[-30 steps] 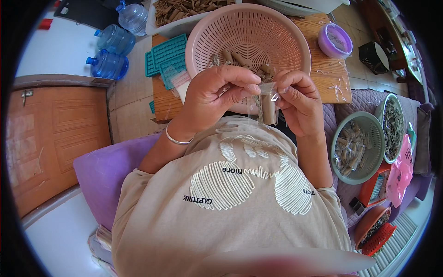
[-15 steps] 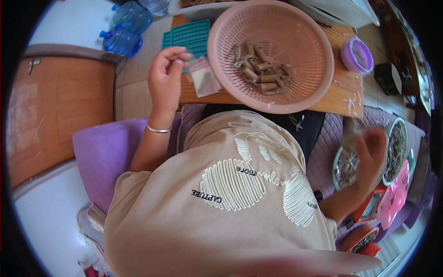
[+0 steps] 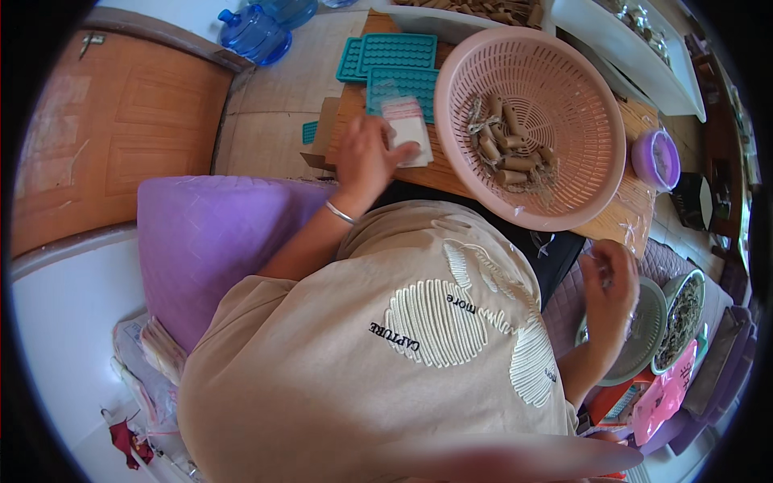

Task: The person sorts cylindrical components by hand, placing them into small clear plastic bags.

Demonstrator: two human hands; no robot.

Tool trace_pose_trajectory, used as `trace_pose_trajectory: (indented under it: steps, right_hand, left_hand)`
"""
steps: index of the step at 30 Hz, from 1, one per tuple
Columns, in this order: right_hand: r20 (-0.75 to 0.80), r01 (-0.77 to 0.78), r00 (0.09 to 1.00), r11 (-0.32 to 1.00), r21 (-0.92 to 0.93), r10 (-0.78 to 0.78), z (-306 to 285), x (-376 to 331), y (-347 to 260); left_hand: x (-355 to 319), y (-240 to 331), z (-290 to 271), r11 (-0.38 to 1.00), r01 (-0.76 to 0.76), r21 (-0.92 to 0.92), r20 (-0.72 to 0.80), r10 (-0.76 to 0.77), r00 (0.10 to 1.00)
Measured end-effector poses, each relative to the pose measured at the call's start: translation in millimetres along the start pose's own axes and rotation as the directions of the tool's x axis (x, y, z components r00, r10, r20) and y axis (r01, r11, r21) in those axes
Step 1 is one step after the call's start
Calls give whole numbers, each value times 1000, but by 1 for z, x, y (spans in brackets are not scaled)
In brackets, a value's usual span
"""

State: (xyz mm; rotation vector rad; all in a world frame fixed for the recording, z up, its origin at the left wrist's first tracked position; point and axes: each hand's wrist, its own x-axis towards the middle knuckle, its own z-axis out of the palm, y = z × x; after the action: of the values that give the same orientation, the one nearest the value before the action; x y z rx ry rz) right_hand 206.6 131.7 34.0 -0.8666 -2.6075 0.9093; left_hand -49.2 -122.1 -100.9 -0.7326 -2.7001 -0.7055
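Observation:
My left hand point(image 3: 366, 161) is over the left part of the wooden table, thumb stretched out onto a small stack of clear zip bags point(image 3: 412, 138) with red-striped tops. Its other fingers are bent and partly hidden; no bag is seen lifted in it. Over the quilted seat on the right, my right hand point(image 3: 610, 290) is curled, fingertips drawn toward the thumb; whatever is between them is too blurred to name. A pink plastic basket point(image 3: 584, 173) between the hands holds several brown paper tubes point(image 3: 515, 163) and tangled pale string.
Teal ridged trays point(image 3: 398, 52) lie behind the bags. A purple tub point(image 3: 656, 161) stands at the table's right. Beside my right hand are a pale green basket point(image 3: 644, 342) and a bowl of dark dried bits point(image 3: 683, 318). White bins point(image 3: 628, 68) line the back.
My left hand has come down from the air onto the zip bags. My right hand has moved left, away from the green basket toward the table. The view has shifted.

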Motion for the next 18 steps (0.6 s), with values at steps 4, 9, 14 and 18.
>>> trace_pose_trajectory:
  steps: [4,9,14,18]
  right_hand:
    - [156,191,966,976,103,-206,21,8,-35]
    - [200,257,937,953,157,-286,35,12,-53]
    - [236,263,923,946,191,-304,46,11,-60]
    - [264,287,902,932,221,-341,51,12,-62]
  left_hand:
    - [-15,3,15,994,86,-66,96,-80,992]
    - [-20,-4,23,990,108,-88,39,-104,994]
    - [-18,-19,23,996,66,-68,33,-63,997]
    - [-19,-30,18,964,128,-233,-21,-137,990]
